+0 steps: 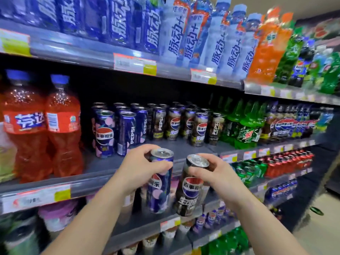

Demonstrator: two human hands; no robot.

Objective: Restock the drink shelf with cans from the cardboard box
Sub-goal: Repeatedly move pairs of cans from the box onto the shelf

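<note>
Two bare forearms are raised from the lower edge of the view toward the drink shelf (103,173). A blue Pepsi can (160,179) is gripped near its top by the left hand (141,166), fingers wrapped round the rim; a black Pepsi can (191,184) is clasped the same way by the right hand (219,173). Both cans are held roughly upright, long axes vertical, the black one tilted slightly, just below the shelf's front lip. The blue can row (117,129) stands above and left of the lip, nearer the left hand; the black can row (185,124) stands above and behind, nearer the right. The cardboard box is not seen.
</note>
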